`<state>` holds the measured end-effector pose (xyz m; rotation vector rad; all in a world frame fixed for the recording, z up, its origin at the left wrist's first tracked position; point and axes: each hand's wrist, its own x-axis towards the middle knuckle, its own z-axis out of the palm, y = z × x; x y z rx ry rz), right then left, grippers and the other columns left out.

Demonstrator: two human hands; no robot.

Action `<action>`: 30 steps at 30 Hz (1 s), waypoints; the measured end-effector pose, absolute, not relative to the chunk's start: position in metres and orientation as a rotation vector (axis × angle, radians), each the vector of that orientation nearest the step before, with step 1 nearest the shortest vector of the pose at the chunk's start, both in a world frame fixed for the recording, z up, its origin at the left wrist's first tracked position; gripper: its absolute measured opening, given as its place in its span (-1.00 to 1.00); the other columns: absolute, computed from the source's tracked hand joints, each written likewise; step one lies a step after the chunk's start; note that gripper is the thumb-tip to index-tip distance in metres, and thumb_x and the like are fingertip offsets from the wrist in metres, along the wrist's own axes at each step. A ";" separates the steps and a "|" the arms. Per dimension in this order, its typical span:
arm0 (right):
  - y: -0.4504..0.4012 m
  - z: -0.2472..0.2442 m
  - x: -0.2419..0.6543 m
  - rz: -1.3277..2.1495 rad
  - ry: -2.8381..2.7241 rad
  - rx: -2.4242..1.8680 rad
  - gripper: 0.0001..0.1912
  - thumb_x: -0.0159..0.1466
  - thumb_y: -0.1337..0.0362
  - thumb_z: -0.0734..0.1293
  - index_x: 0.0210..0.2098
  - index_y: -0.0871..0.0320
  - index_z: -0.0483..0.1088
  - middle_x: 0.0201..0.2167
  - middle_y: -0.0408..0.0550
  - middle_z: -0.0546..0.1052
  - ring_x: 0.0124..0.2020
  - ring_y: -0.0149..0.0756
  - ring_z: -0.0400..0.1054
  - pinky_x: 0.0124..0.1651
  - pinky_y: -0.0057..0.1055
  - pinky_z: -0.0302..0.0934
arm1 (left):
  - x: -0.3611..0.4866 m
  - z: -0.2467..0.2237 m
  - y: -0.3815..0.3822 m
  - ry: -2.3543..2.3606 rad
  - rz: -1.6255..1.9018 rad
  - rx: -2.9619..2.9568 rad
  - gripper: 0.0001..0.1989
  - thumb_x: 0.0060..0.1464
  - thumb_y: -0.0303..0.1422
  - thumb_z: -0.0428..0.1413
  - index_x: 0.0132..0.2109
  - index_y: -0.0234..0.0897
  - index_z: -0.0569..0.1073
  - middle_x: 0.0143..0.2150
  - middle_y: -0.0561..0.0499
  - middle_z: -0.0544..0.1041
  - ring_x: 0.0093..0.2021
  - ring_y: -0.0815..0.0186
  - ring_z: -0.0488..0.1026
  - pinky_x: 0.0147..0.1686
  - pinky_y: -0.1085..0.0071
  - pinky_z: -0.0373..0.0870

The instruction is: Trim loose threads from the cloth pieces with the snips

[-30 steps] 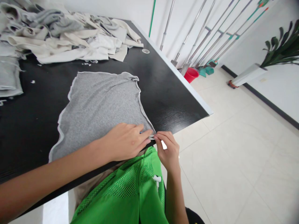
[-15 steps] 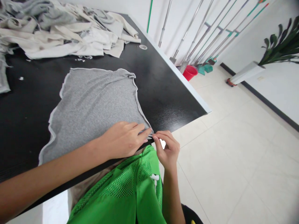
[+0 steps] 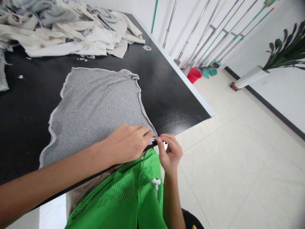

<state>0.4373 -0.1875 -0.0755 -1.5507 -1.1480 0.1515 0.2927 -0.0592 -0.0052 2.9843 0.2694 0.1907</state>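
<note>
A piece of grey fabric [image 3: 95,105] with pale, slightly curled edges lies spread on the black table [image 3: 173,95]. Its near right corner comes to the table's front edge. There my right hand [image 3: 170,151] pinches the corner between thumb and forefinger, just off the edge. My left hand [image 3: 131,141] lies over the near side of the fabric, its fingers bent and closed on the cloth beside that same corner. The undersides of the left fingers are hidden. The two hands' fingertips are close together. A few creases run across the upper right of the fabric.
A heap of grey and cream cloth pieces [image 3: 71,31] covers the far left of the table. Near it are a white ring [image 3: 147,48] and small white scraps [image 3: 85,58]. Mop handles, a red bucket [image 3: 194,75] and a potted plant [image 3: 252,76] stand along the wall.
Both hands stay almost where they were at the fabric corner; the left fingers have bent slightly closer together. The view has shifted a little.
</note>
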 end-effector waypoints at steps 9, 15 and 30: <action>-0.189 -0.073 0.442 0.236 -1.115 -1.523 -0.93 0.29 0.37 0.36 -0.33 0.12 0.49 -0.36 -0.04 0.52 -0.32 -0.27 0.41 -0.27 -0.27 0.33 | 0.295 -0.002 -0.065 0.189 0.250 3.084 -0.82 0.23 -0.46 0.02 -0.06 -0.32 0.46 -0.31 0.00 0.49 -0.37 0.23 0.49 -0.51 0.28 0.24; -0.188 -0.074 0.442 0.202 -1.094 -1.530 -0.92 0.30 0.34 0.36 -0.34 0.12 0.47 -0.38 -0.04 0.52 -0.36 -0.29 0.38 -0.35 -0.31 0.26 | 0.298 0.003 -0.070 0.146 0.292 3.138 -0.84 0.21 -0.51 0.04 -0.10 -0.38 0.47 -0.32 -0.02 0.48 -0.38 0.22 0.48 -0.53 0.29 0.23; -0.198 -0.064 0.450 0.254 -1.363 -1.591 -0.84 0.23 0.40 0.44 -0.19 0.10 0.52 -0.26 -0.03 0.53 -0.23 -0.25 0.41 -0.20 -0.26 0.34 | 0.281 0.004 -0.056 0.288 0.110 3.029 -0.78 0.30 -0.31 0.00 -0.06 -0.27 0.49 -0.30 -0.03 0.52 -0.36 0.18 0.49 -0.50 0.28 0.14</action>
